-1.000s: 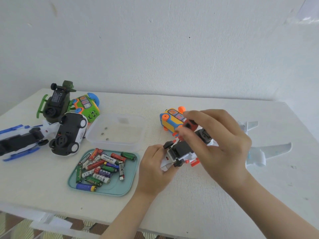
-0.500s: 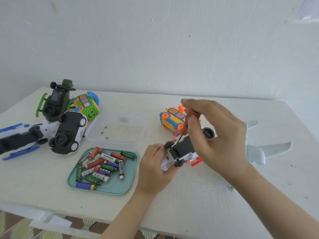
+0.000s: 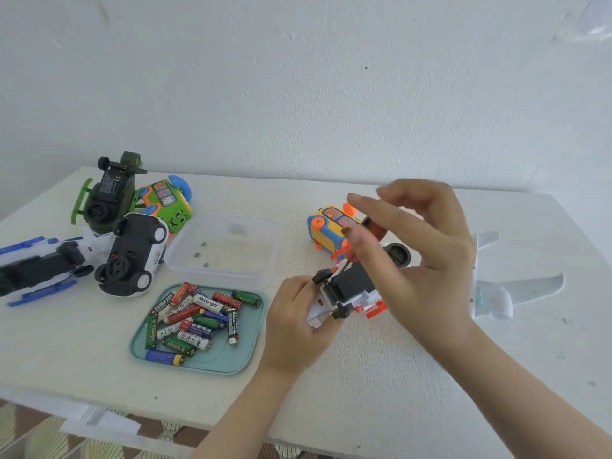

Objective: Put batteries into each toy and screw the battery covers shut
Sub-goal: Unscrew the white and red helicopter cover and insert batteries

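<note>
My left hand (image 3: 294, 326) grips the nose of a white toy vehicle (image 3: 351, 286), which lies upside down with its black underside up. My right hand (image 3: 427, 260) hovers above it and pinches the red handle of a small screwdriver (image 3: 376, 228) between thumb and fingertips, the other fingers spread. The thin shaft points down at the toy's underside. A teal tray (image 3: 245, 346) holds several loose batteries (image 3: 192, 319). A clear plastic box (image 3: 231, 226) holds three small screws (image 3: 200, 255).
An orange, blue and yellow bus (image 3: 331, 226) lies behind the held toy and a white plane (image 3: 496, 293) to its right. At the left lie a green bus (image 3: 165, 203), a dark green vehicle (image 3: 106, 197), a white and black car (image 3: 132, 260) and a white and blue toy (image 3: 33, 263).
My right hand has risen from the toy's underside, stood the screwdriver upright on it and spread its fingers round the handle. My left hand and the toy have stayed put.
</note>
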A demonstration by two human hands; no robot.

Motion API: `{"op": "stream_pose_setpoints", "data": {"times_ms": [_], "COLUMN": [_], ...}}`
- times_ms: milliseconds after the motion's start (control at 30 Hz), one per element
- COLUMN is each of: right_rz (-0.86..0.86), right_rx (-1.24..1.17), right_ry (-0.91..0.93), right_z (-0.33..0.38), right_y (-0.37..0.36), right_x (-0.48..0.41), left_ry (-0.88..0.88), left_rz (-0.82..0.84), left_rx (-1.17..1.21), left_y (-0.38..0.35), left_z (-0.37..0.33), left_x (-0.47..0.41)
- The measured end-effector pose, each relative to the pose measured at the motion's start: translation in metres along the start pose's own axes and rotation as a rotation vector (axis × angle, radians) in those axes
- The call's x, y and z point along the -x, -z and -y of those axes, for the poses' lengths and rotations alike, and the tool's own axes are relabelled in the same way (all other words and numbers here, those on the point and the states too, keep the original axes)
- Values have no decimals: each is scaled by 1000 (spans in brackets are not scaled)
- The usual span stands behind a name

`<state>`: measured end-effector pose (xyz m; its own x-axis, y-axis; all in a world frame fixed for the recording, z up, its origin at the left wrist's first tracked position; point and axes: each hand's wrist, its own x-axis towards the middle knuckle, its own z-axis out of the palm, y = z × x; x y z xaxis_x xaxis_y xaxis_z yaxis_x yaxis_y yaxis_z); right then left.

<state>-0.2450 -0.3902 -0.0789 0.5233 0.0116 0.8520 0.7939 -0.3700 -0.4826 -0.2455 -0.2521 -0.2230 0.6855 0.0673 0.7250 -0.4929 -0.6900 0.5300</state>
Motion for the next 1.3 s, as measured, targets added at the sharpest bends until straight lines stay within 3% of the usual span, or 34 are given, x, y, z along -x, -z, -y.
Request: {"op": "stream_pose_setpoints", "data": {"times_ms": [300,467,633,867,1033,1200,1300], "right_rz": [54,17,30,-10,28,-57,0], "right_rx": [-51,-29,-82,-12,-69,49,44], "right_ry": [-56,3,-98,39,-80,-2,5], "right_z": [-6,-4,-6,-11,-13,-13,-12], "right_y": [-3,-3,-4,-1,-1,-1,-2], "right_x": [5,1,6,-1,6,-2,-2], "left_ry": [-47,-20,53,94,106,102,113], "left_rz": [-20,-3,1,22,42,37,31], "left_rx": [27,38,144,169,161,172,179], "left_y": [-4,-7,-2,0,0,2,2], "left_z": [5,8,0,-1,-1,-3,-4], "left_x": [2,4,2,3,2,1,1]}}
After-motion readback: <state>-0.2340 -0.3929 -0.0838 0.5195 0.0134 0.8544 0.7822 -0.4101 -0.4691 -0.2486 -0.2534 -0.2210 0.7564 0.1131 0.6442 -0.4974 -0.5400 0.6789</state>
